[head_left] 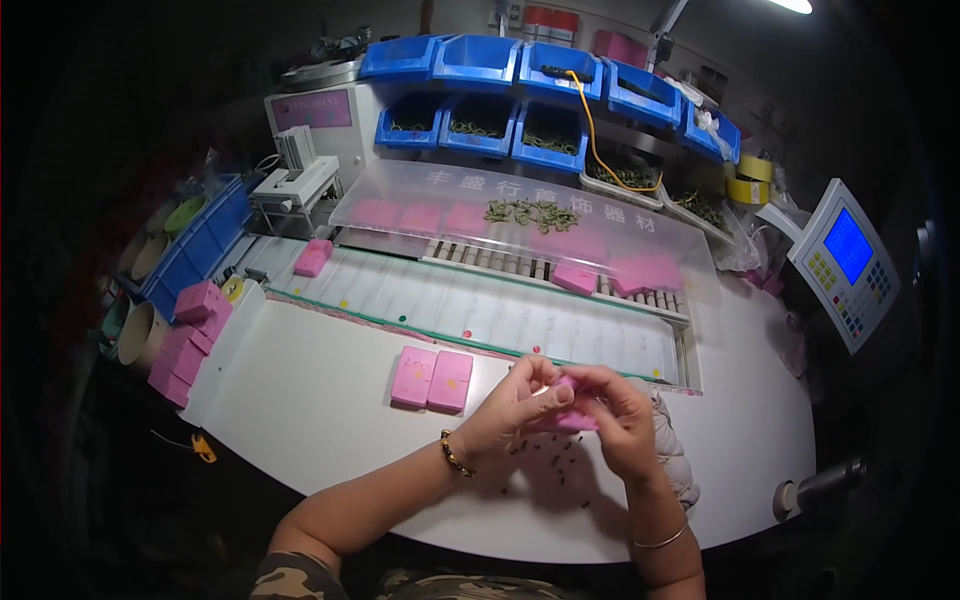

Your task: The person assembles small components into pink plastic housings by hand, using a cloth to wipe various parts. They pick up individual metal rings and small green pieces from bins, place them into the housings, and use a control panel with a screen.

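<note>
Left hand (508,412) and right hand (625,425) grip a pink piece (577,422), right of the paired pink blocks (452,385).
Both pinch it from opposite sides, neither clearly nearer; its long axis is hidden. Small dark bits (585,505) lie right of the blocks, toward the body; a green-edged track (490,312) runs beyond them.

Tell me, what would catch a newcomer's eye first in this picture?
Probably the blue plastic bins, ranked in two rows at the back. Next, the left hand and right hand, holding a pink piece over the white table, where small dark bits lie scattered. At the right, a keypad console shows a bright blue screen.
</note>
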Demonstrator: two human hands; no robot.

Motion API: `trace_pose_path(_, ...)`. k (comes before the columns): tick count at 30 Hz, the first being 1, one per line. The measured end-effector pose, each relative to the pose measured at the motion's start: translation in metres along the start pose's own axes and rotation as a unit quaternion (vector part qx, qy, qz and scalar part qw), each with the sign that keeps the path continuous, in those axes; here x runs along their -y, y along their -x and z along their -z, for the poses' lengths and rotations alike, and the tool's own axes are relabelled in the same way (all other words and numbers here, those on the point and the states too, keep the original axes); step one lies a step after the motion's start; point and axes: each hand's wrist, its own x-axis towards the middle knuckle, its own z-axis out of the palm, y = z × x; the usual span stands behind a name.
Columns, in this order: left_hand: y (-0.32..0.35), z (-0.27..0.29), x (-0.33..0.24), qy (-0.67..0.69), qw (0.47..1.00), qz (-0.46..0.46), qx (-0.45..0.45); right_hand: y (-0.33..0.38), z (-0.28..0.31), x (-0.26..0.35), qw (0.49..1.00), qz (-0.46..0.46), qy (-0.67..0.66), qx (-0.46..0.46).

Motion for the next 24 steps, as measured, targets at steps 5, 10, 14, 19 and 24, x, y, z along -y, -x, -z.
trace_pose_path(5,0.0,-0.004,-0.01,0.044,0.995,0.038,-0.078,-0.001,-0.017,0.007,0.969,0.106,0.216,0.047)
trace_pose_path(10,0.003,-0.004,-0.01,0.002,0.982,-0.014,-0.19,0.004,-0.03,0.007,0.917,0.149,0.37,-0.021)
trace_pose_path(14,0.002,-0.004,-0.008,-0.125,0.965,-0.1,-0.207,0.006,-0.028,0.009,0.859,0.209,0.464,-0.054)
trace_pose_path(19,0.003,-0.001,0.002,-0.153,0.965,-0.102,-0.186,0.007,-0.033,0.008,0.864,0.226,0.443,-0.084)
trace_pose_path(24,0.0,-0.008,0.009,-0.05,0.973,-0.07,-0.213,0.005,-0.03,0.006,0.88,0.222,0.412,-0.079)
